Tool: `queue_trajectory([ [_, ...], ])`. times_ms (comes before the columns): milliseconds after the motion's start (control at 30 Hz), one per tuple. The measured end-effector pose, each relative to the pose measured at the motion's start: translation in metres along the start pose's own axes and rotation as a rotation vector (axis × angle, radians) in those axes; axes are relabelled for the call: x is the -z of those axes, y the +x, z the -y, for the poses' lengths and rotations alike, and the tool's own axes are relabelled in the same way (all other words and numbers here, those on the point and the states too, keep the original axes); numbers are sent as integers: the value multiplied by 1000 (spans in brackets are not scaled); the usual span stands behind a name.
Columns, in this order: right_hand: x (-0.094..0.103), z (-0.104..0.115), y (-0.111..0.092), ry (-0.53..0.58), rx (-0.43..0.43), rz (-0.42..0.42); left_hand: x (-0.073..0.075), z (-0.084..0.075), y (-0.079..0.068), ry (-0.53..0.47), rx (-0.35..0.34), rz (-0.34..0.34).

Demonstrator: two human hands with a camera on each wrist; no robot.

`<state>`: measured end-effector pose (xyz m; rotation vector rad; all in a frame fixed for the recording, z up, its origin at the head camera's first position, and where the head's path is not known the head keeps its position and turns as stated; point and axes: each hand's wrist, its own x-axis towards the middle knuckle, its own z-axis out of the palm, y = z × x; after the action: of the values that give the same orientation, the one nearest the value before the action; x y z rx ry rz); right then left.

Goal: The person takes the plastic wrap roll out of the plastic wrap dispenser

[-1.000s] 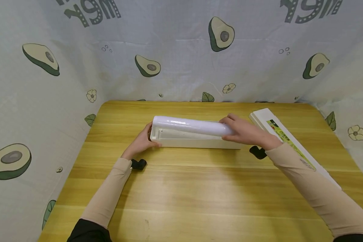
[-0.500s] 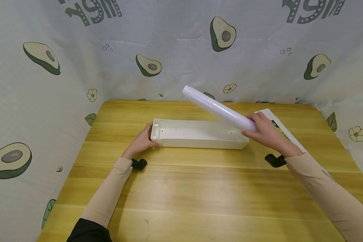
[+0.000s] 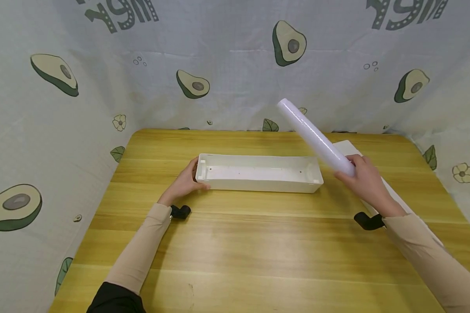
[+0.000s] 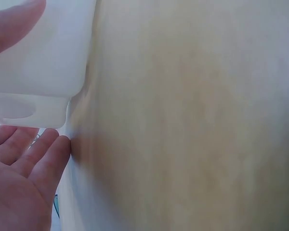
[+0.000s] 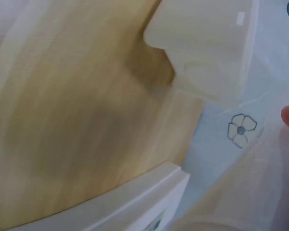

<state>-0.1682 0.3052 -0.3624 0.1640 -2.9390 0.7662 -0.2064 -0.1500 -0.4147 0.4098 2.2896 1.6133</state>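
A long white plastic box [image 3: 260, 184] lies lengthwise on the wooden table, its open top showing a bare inside. At its left end my left hand [image 3: 183, 181] holds it, thumb on the front wall and fingers around the end; the left wrist view shows the thumb [image 4: 14, 26] against the box wall. My right hand [image 3: 362, 180] grips the lower end of a roll of plastic wrap [image 3: 313, 134], raised and tilted up to the left. In the right wrist view the roll [image 5: 245, 197] fills the lower right corner, near the box's end [image 5: 207, 53].
A long white lid-like piece [image 3: 344, 148] lies slanted on the right of the table [image 3: 258, 248], partly hidden under the right hand and forearm. Behind the table's far edge hangs a pale cloth [image 3: 235, 65] printed with avocados. Each wrist carries a black camera mount [image 3: 180, 212].
My right hand has lifted the plastic wrap roll out of the box and carried it up and to the right, tilting it. My left hand stays on the box's left end.
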Motion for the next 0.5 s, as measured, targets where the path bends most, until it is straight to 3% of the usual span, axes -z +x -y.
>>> queue_trajectory([
  [500,-22,-30,-18,-70,-86,73,0,-1,0,1,16,-7],
])
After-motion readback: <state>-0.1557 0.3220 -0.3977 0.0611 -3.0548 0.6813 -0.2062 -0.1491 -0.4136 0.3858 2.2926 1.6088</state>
